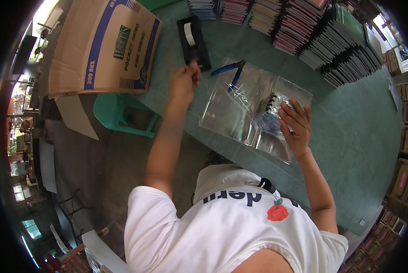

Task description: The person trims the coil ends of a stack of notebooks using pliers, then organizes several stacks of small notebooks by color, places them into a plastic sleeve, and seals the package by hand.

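At the near end of a black tape dispenser (203,60) with a white roll, my left hand (184,85) is closed, its fingers curled together. Whether a bit of tape is between them is too small to make out. My right hand (297,125) lies flat, fingers stretched, over a small spiral-bound notebook (273,105) wrapped in clear plastic. Part of the notebook is hidden under the palm. Beneath it are clear plastic sheets (222,116) spread on the table. Blue-handled cutters (226,69) rest at their far edge, beside several thin white scraps (241,94).
Stacks of spiral notebooks (299,25) line the far side of the green table (349,132). A large cardboard box (108,50) stands at the left, with a green plastic stool (117,111) below it. Stacked cartons (406,132) flank the right side.
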`<state>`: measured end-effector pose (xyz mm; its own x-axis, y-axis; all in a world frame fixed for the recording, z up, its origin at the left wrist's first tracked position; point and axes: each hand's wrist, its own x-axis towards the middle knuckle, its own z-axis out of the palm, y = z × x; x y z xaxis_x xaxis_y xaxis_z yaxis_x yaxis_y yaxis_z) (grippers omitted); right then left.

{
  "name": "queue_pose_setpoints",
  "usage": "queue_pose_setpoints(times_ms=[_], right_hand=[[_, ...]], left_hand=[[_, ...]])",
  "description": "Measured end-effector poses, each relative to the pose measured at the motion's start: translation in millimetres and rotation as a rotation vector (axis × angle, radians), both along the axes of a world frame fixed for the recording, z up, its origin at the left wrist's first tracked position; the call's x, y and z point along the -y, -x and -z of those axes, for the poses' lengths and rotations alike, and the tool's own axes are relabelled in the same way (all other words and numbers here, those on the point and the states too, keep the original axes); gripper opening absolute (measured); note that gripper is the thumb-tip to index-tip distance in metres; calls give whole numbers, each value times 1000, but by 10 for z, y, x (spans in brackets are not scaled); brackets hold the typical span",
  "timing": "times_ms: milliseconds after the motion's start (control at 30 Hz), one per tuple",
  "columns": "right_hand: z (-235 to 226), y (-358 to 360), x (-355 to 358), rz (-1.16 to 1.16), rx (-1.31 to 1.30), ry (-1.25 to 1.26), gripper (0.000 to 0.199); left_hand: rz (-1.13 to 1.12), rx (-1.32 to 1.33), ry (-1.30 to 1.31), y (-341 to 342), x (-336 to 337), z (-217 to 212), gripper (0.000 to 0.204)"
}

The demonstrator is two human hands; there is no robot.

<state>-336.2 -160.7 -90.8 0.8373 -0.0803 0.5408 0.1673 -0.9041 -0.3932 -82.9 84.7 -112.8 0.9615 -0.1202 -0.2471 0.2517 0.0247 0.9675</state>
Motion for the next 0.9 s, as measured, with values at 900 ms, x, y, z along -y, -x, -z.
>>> queue_pose_setpoints(times_ms=[900], right_hand=[[-400,-287,309,53,-407,-342,46]], left_hand=[[318,527,-414,1766,885,44,50]])
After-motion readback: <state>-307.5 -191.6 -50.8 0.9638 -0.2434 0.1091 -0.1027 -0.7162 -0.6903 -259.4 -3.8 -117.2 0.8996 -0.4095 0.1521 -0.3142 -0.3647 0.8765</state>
